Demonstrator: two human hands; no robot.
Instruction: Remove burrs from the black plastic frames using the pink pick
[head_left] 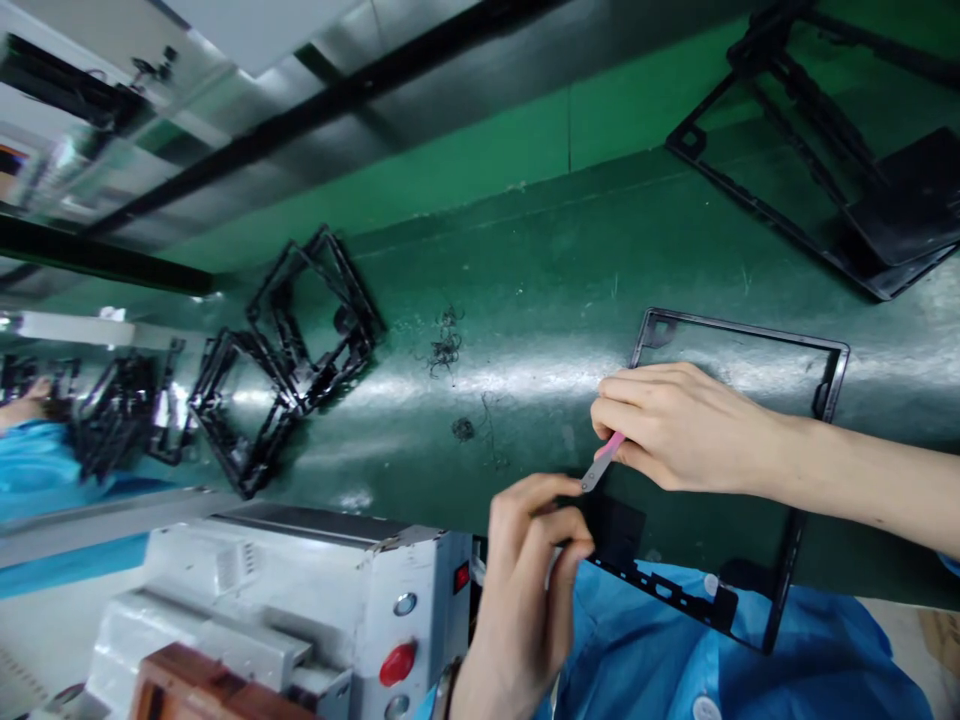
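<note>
A black rectangular plastic frame lies at the near edge of the green belt, partly over my blue coat. My right hand is closed on a small pink-handled knife, whose blade tip points at the frame's near-left corner. My left hand pinches that same corner with thumb and fingers bent around it. The two hands are almost touching at the blade.
Several more black frames are stacked on the belt at left and another set lies at top right. A white machine with red buttons stands at the near left. Plastic shavings dot the belt. A person in blue is at far left.
</note>
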